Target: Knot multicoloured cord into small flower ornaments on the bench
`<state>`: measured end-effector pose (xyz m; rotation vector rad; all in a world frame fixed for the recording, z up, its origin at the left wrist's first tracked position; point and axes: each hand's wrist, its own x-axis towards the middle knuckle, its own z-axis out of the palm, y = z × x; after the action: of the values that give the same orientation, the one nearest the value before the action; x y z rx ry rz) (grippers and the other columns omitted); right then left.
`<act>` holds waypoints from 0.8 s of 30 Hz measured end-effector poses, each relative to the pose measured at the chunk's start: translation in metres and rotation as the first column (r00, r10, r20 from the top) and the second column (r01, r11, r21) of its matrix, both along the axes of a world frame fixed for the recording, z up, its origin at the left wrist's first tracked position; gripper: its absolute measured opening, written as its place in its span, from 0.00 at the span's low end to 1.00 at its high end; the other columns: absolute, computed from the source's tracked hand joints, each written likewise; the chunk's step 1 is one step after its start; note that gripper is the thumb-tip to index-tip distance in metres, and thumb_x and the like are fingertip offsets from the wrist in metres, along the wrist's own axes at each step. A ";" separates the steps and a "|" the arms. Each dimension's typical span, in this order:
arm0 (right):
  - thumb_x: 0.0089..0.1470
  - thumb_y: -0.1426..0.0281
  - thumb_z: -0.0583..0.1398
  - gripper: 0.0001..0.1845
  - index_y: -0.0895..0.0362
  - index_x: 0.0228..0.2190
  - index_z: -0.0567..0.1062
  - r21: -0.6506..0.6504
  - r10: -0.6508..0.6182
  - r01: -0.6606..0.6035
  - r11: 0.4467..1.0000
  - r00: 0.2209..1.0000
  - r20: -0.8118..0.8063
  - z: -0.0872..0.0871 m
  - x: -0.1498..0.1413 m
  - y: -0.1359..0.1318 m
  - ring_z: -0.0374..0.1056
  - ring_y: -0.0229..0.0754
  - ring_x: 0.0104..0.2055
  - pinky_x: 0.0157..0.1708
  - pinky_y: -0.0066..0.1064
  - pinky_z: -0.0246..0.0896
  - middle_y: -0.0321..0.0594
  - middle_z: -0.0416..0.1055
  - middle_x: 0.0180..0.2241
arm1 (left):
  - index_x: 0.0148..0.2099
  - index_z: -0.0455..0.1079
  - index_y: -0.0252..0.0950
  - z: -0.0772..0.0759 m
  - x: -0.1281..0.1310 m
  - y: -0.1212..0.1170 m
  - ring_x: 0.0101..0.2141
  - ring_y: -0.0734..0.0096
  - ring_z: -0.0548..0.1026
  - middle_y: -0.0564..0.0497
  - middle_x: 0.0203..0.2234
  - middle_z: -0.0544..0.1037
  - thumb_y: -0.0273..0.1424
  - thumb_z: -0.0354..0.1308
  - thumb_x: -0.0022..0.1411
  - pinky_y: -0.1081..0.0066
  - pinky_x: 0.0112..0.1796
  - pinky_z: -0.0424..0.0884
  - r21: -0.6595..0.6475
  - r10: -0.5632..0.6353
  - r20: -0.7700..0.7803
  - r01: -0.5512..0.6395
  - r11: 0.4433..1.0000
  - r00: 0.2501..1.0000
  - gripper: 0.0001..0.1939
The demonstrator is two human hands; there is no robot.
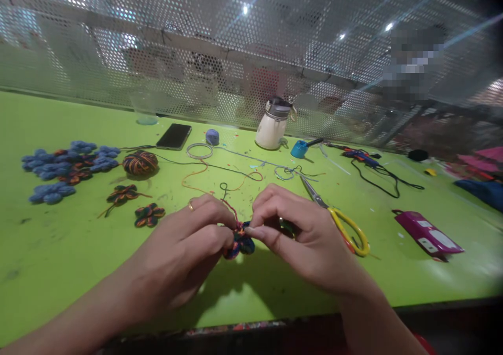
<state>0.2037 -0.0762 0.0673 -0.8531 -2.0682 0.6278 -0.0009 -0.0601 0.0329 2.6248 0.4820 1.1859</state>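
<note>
At the near middle of the desk [58, 250], we are working a small yarn flower [247, 245] with both hands, and our fingers are covering part of it. We are judging that a stitch could be slipping loose if our pinch is slackening, and that the centre could be puckering if we are pulling the yarn too hard. A reddish strand [230, 207] is running away from its far side, and loose thread [196, 172] is lying beyond; careless tugging could be making a knot there. The scissors [329, 208] are lying just beside the right hand, blades pointing far and left, so a wide sweep could be knocking them.

The flower is sitting between the hands, apparently just above the desk, with shadow falling nearer to us. Our left hand [196, 242] is pinching its left side; our right hand [301, 234] is closing narrowly, thumb against finger, on its right edge. Whether that pinch is also holding yarn, we cannot tell. Two similar flowers [149, 215] are lying farther left, with a yarn ball [140, 163] beyond.
</note>
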 end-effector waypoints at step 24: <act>0.57 0.70 0.56 0.07 0.58 0.27 0.66 -0.314 -0.212 0.161 0.936 0.968 -0.137 -0.018 -0.014 0.007 0.58 0.31 0.23 0.25 0.26 0.55 0.32 0.64 0.23 | 0.38 0.73 0.37 -0.002 -0.004 0.006 0.35 0.71 0.73 0.51 0.33 0.76 0.30 0.58 0.59 0.73 0.37 0.68 -0.881 0.049 0.249 0.205 0.426 0.967 0.05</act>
<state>0.1900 -0.0696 0.0489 -1.1159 -1.7384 0.8922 -0.0047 -0.0544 0.0311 1.4970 0.6874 0.8115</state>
